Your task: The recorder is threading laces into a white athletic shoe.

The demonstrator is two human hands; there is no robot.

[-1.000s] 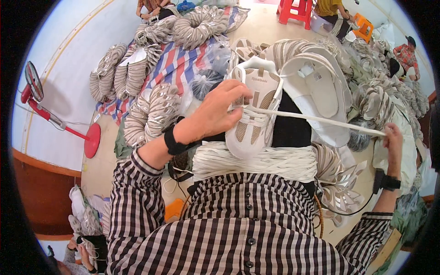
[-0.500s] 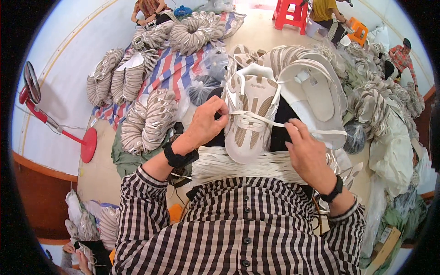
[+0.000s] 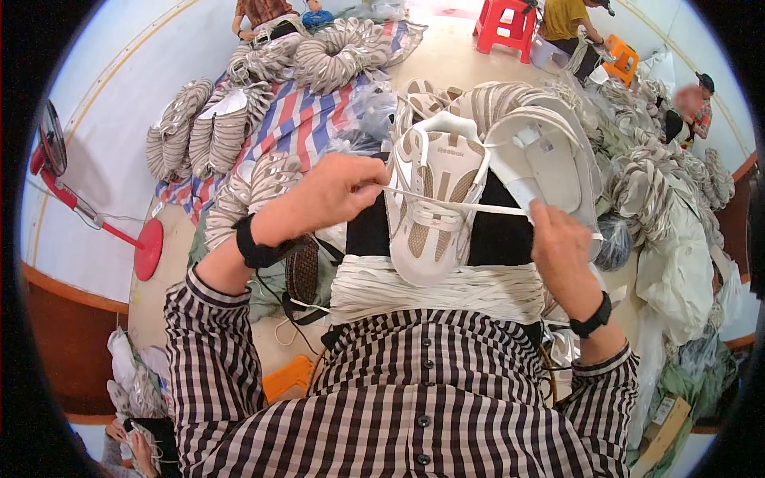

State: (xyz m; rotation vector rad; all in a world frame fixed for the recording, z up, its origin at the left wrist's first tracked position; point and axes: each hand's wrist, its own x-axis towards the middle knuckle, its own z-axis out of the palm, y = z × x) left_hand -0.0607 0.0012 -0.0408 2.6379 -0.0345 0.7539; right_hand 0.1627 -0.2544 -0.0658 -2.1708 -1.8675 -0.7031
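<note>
On a black cloth [image 3: 502,235] across my lap lies a white and beige shoe upper [image 3: 426,247], its toe toward me. A white shoelace [image 3: 494,209] runs taut across it, above the lower eyelets. My left hand [image 3: 339,191] is closed on the lace left of the upper. To the right, my right hand [image 3: 562,247] pinches the lace's other side. A bundle of white laces [image 3: 434,291] lies between the upper and my waist. More uppers [image 3: 550,159] are stacked just beyond my right hand, the front one showing its pale inside.
Coiled rows of uppers [image 3: 339,56] rest on a striped sheet [image 3: 295,119] at the far left. A red fan [image 3: 147,247] stands left. Plastic bags and more uppers [image 3: 653,191] pile up at the right. Other people sit around, near a red stool [image 3: 506,28] and an orange stool [image 3: 621,57].
My hands have moved apart, the left one outward to the left and the right one slightly right. The lace between them has gone from slack to taut.
</note>
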